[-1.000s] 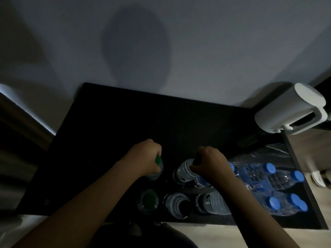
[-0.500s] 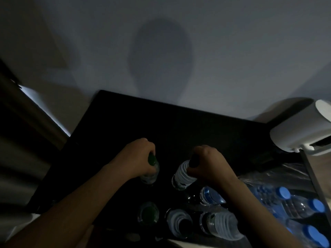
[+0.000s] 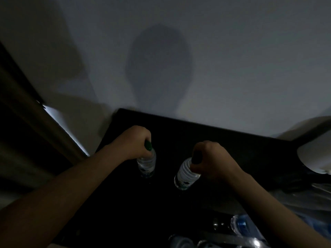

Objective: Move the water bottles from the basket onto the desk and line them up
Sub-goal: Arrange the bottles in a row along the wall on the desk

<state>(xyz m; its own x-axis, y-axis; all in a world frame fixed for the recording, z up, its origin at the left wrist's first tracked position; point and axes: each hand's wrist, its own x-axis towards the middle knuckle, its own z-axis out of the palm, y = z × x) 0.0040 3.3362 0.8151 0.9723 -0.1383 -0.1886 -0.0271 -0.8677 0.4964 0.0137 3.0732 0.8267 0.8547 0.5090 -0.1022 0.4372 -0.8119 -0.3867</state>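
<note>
HANDS ON TWO BOTTLES: over the dark desk [image 3: 223,140], your left hand [image 3: 132,143] is curled tight round the top of a green-capped bottle [image 3: 146,162], with only a sliver of the cap showing beside the knuckles. Your right hand [image 3: 214,159] grips a ribbed bottle [image 3: 185,174] the same way, thumb and fingers folded round its dark cap and neck. Each bottle sits below its fist, the green-capped one upright and the ribbed one tilted. In the dim light it cannot be told whether either base touches the desk. The two bottles are apart, the green-capped one to the left and a little farther back. More bottles [image 3: 244,227], one with a blue label, lie at the near right edge of the view. A white object [image 3: 315,154] sits at far right, and a head-shaped shadow [image 3: 159,68] falls on the wall [image 3: 250,51].
</note>
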